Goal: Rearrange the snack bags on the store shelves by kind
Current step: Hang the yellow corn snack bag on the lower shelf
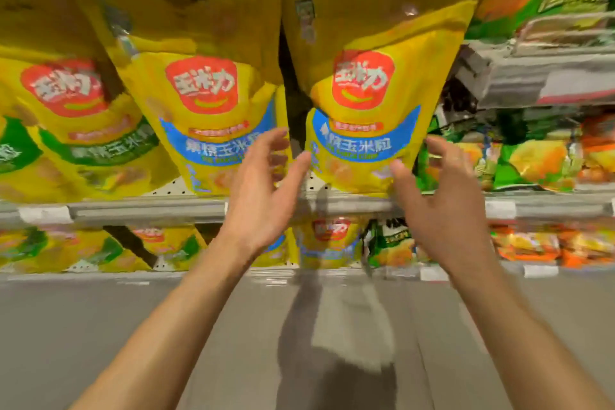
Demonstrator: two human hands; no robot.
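Shelf edge (149,208), yellow blue-band bag (372,103), "玉米" legible

Yellow snack bags (366,93) (blue-banded) upright, shelved.

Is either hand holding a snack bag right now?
No: the left hand and right hand are open, near the blue-banded yellow bag without gripping it.
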